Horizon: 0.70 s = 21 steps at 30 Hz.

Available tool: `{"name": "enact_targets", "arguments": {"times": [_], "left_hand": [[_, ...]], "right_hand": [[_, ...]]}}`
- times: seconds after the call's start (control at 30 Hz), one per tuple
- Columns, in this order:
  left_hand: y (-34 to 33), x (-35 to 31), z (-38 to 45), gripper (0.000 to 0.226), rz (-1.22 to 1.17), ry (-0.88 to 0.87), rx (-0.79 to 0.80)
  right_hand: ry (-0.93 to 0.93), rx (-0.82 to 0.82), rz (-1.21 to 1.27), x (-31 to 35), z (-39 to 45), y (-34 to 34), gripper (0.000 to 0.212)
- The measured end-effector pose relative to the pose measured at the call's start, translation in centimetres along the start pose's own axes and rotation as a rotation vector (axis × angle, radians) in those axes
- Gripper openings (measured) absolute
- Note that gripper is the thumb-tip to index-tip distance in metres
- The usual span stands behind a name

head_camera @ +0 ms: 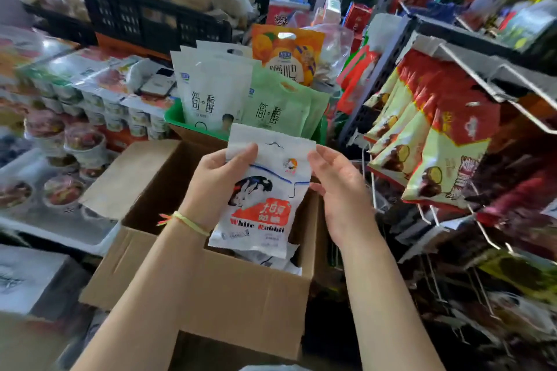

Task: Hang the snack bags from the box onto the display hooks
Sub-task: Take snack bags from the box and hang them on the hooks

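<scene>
A white White Rabbit snack bag (265,190) with a rabbit picture and a hang hole at its top is held upright above the open cardboard box (211,289). My left hand (220,181) grips the bag's upper left corner, thumb on the front. My right hand (337,187) touches the bag's right edge with fingers loosely curled. More white bags (271,259) lie inside the box under the held one. Wire display hooks (518,105) stick out at the right, one row carrying red and cream snack bags (428,141).
A green crate (174,117) with tall white and green pouches stands just behind the box. Stacked cup goods fill the left side, black crates of bread sit at the back. Lower bare wire hooks (485,232) project at the right above dark packets.
</scene>
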<state>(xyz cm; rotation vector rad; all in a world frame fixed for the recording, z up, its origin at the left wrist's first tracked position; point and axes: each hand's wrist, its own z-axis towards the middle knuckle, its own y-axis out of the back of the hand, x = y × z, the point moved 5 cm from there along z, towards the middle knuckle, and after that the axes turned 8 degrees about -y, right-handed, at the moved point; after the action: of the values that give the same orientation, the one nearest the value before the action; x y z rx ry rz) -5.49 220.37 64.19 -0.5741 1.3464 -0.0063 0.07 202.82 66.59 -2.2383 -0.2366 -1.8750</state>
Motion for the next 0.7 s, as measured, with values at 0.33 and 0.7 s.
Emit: {"name": "enact_targets", "arguments": {"times": [0.33, 0.7], "left_hand": [[-4.5, -1.3, -1.5, 0.015, 0.020, -0.064, 0.092], [-8.2, -1.2, -2.7, 0.019, -0.023, -0.037, 0.150]], "right_hand": [[-0.014, 0.079, 0.272, 2.1, -1.7, 0.1, 0.009], [0.134, 0.000, 0.174, 3.7, -3.6, 3.5, 0.009]]}}
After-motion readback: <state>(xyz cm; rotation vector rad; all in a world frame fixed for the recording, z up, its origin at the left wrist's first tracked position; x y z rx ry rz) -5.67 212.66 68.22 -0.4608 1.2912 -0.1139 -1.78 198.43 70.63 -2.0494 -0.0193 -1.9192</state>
